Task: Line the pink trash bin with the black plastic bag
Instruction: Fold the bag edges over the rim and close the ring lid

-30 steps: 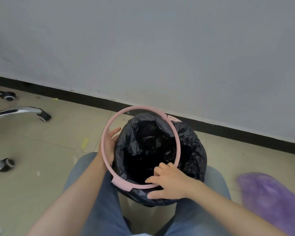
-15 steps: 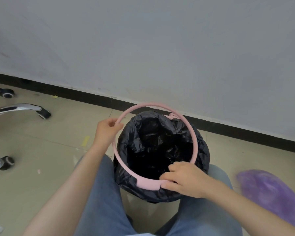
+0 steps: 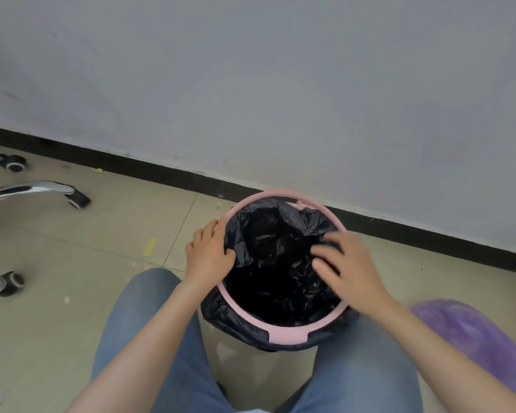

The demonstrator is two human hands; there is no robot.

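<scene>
Soft, even daylight is filling the room — shadows staying faint; the right hand (image 3: 349,263) is smearing with motion blur, and wide-angle distortion is bending the baseboard (image 3: 167,174).

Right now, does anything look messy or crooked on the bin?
A little. The black bag is crumpled and bunched up inside, not smoothed against the walls, and it hangs unevenly below the pink ring at the front. The left hand presses the ring's edge; the right hand is blurred over the opening.

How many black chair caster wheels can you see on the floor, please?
3: one black caster wheel at far left near the wall, one ending the chrome chair leg, one lower left. Others may lie out of frame.
</scene>
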